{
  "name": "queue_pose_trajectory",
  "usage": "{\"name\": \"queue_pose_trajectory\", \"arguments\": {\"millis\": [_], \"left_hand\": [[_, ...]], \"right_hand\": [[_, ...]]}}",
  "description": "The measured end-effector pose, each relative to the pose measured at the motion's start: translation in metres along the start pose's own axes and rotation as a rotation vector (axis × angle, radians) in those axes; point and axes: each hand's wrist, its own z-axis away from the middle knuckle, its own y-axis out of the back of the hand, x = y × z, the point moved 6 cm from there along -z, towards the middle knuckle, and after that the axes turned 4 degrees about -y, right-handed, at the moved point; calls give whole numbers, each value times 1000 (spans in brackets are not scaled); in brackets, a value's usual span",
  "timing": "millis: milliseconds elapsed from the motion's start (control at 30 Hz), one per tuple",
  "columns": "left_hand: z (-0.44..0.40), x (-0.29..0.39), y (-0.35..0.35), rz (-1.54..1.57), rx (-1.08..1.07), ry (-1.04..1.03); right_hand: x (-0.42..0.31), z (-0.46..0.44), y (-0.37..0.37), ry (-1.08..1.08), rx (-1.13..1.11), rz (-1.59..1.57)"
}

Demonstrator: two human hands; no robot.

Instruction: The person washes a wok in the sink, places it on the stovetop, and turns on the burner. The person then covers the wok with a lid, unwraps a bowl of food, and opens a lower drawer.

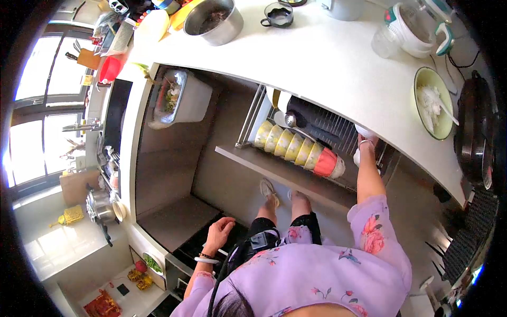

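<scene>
My right hand (368, 141) reaches down into the pulled-out drawer, its fingers partly hidden under the counter edge. It is closed on a white, rounded piece that looks like a bowl (363, 130). Left of that wrist, a row of nested yellow patterned bowls (285, 143) lies in the drawer (274, 157), with a red bowl (326, 161) at its near end. A metal ladle (291, 119) rests behind the row. My left hand (219, 234) hangs low beside my leg, fingers loosely bent and nothing visible in them.
Along the white counter (317, 55) stand a metal pot (224, 29), a glass cup (278, 17) and a green bowl (446, 95) with white contents and a spoon. A bin (195, 100) sits under the counter at left. A black appliance (472, 127) stands far right.
</scene>
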Motion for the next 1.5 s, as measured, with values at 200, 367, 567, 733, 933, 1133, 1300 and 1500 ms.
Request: {"name": "queue_pose_trajectory", "arguments": {"millis": [200, 367, 567, 733, 933, 1133, 1300, 1500], "left_hand": [[-5, 1, 0, 7, -11, -45], [-9, 0, -3, 19, -43, -32], [-37, 47, -8, 9, -99, -162], [-83, 84, -30, 284, -170, -192], [-123, 132, -66, 637, -256, 38], [-152, 116, -79, 642, -228, 181], [-180, 96, -81, 573, -179, 196], [-187, 121, -78, 702, -190, 263]], "right_hand": [[-5, 16, -3, -41, 56, -6], [-6, -7, -2, -4, 31, 61], [-13, 23, -5, 110, 61, 201], [-25, 21, -4, -4, -108, 240], [-30, 119, -2, -85, -173, 372], [-58, 236, 69, -51, -421, 560], [-85, 333, 131, 195, -311, 463], [-70, 358, 151, 333, -225, 451]]}}
